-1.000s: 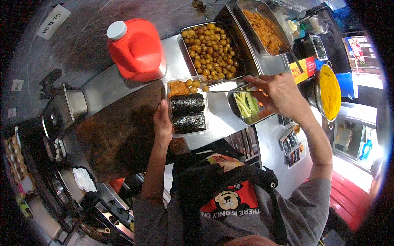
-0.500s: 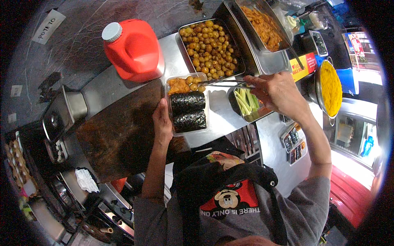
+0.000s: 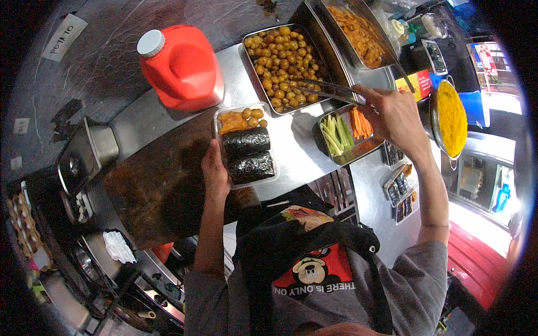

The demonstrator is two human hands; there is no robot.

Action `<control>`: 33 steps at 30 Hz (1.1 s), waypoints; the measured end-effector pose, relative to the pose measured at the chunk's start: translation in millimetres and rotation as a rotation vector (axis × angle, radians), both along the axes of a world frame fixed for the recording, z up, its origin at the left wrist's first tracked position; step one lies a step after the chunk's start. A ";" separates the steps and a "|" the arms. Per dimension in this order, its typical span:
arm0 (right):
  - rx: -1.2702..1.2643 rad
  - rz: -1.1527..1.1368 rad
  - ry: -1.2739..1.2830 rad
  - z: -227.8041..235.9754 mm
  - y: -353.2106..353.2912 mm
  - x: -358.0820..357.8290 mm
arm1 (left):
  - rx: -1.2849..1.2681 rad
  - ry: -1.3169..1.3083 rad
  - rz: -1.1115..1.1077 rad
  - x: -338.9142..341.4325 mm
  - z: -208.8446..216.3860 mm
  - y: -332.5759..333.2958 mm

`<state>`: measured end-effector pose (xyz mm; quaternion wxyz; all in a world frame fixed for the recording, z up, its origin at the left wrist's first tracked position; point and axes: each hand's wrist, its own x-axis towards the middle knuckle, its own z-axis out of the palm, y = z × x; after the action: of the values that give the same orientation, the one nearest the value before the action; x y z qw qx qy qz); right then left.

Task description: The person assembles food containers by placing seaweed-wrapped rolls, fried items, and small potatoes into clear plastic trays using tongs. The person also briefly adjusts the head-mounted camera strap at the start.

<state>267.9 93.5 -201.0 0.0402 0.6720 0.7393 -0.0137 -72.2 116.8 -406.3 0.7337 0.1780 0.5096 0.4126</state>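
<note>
My left hand (image 3: pixel 214 171) grips the left side of a clear plastic container (image 3: pixel 274 169), its fingers hidden beneath. Inside lie two seaweed-wrapped rolls (image 3: pixel 246 142), orange shredded food (image 3: pixel 232 121) and several small round potatoes (image 3: pixel 254 113). My right hand (image 3: pixel 392 117) is closed on metal tongs (image 3: pixel 336 89). The tongs' tips reach into a steel tray (image 3: pixel 330 78) of small brown potatoes (image 3: pixel 283 59); whether they pinch one, I cannot tell. Below the tongs stands a smaller metal tray (image 3: pixel 336 162) of cucumber strips (image 3: pixel 335 134) and carrot strips (image 3: pixel 361 123).
A red jug (image 3: pixel 182 70) with a grey cap stands behind the dark cutting board (image 3: pixel 157 185). Another tray holds orange food (image 3: pixel 358 36) at the back. To the right are a bowl of yellow food (image 3: pixel 451 120) and packed containers (image 3: pixel 400 196).
The tongs have moved from the container up and away into the potato tray. The container has shifted slightly left with my left hand. The carrot strips have come into view.
</note>
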 end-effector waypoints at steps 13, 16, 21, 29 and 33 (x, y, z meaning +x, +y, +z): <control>-0.154 0.005 -0.026 -83.1 4.3 18.5 | 0.165 0.108 -0.048 -4.3 -2.6 -3.1; -0.136 -0.019 0.005 -73.5 0.1 25.1 | 0.155 0.116 -0.058 8.0 17.2 -0.8; -0.072 -0.085 0.301 -13.2 -13.0 7.0 | 0.262 0.262 -0.127 16.4 21.9 2.7; -0.101 -0.111 0.308 18.0 -39.7 -24.4 | 0.184 0.092 -0.238 42.1 25.2 14.9; -0.098 -0.240 0.299 35.3 -59.8 -20.7 | 0.196 -0.024 -0.263 50.8 32.0 17.7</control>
<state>247.2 33.6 -165.8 -0.0393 0.7432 0.6500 -0.1539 -21.4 134.4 -374.3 0.7666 0.3090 0.4306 0.3625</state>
